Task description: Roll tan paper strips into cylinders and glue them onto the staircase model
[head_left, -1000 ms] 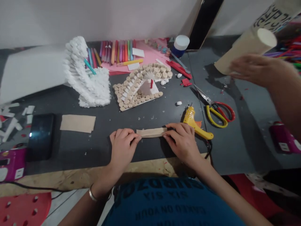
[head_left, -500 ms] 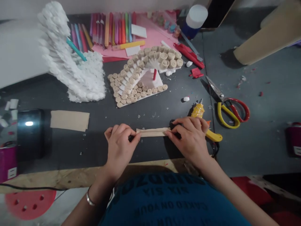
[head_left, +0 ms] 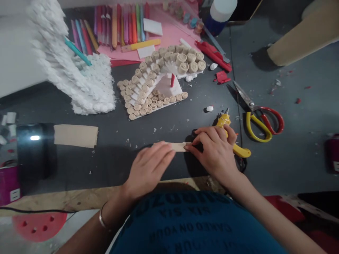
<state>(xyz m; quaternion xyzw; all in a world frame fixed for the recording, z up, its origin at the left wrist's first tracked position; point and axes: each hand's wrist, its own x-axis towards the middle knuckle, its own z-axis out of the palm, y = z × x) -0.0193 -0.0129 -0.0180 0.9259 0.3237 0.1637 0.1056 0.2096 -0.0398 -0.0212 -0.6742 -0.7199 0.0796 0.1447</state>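
Observation:
A folded beige paper strip (head_left: 179,146) lies across the dark table in front of me. My left hand (head_left: 150,164) rests flat over its left part, fingers stretched out and side by side, covering most of that end. At the other end my right hand (head_left: 215,150) pinches the strip between thumb and fingertips. Just behind the right hand is a yellow glue gun (head_left: 241,151), partly hidden by it. Beyond the strip stands a curved model (head_left: 159,104) built of rolled beige paper coils on a white base, with a small red post.
Scissors (head_left: 251,106) lie open on the right. A flat beige paper piece (head_left: 76,135) is beside a dark phone-like device (head_left: 33,151) with a light. Behind are a white fluffy model (head_left: 92,86), coloured sticks (head_left: 127,26), a white-capped bottle (head_left: 222,14) and red scraps (head_left: 222,77).
My left hand has let go of its pinch on the strip's left end and moved right, now flattened over the strip. The right hand still pinches its end. The view has shifted slightly.

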